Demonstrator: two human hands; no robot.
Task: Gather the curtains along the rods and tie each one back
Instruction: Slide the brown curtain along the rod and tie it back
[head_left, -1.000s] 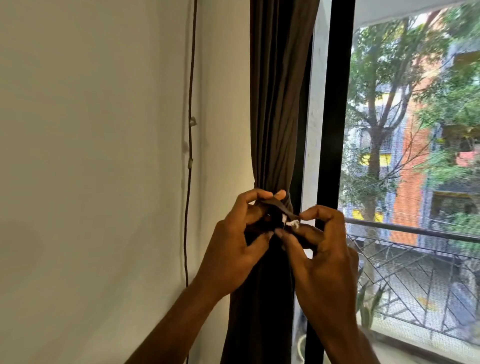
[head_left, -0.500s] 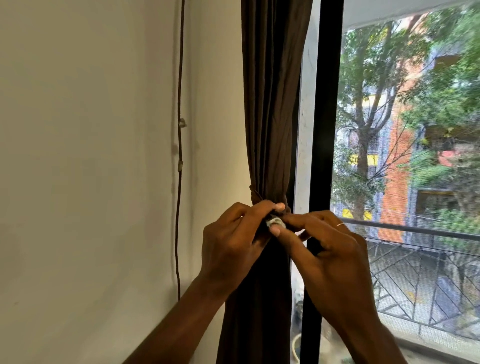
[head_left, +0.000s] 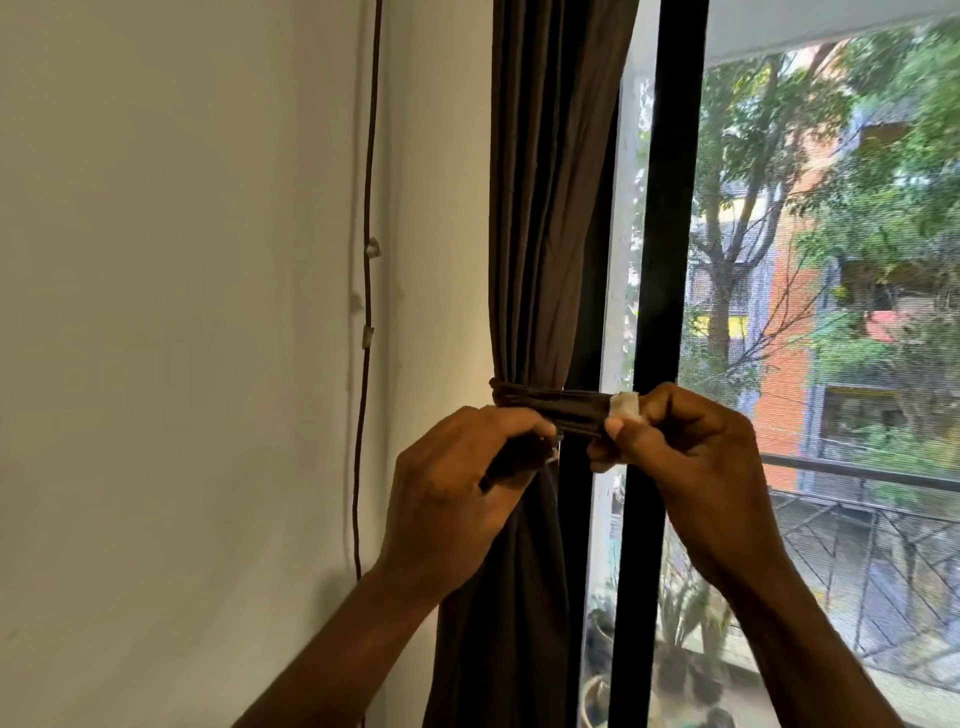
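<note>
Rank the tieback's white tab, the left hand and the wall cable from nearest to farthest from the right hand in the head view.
1. white tab: pinched by the right hand's fingers.
2. left hand: just left, gripping the tieback's other end.
3. wall cable: farthest, well off to the left.

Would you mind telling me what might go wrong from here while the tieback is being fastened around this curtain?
1. The right hand pinches the tieback right at its white end patch; a slip there may let it spring loose.
2. The left hand appears to grip the other end against the curtain; uneven pulling may drag the wrap down and spill the gathered folds.
</note>
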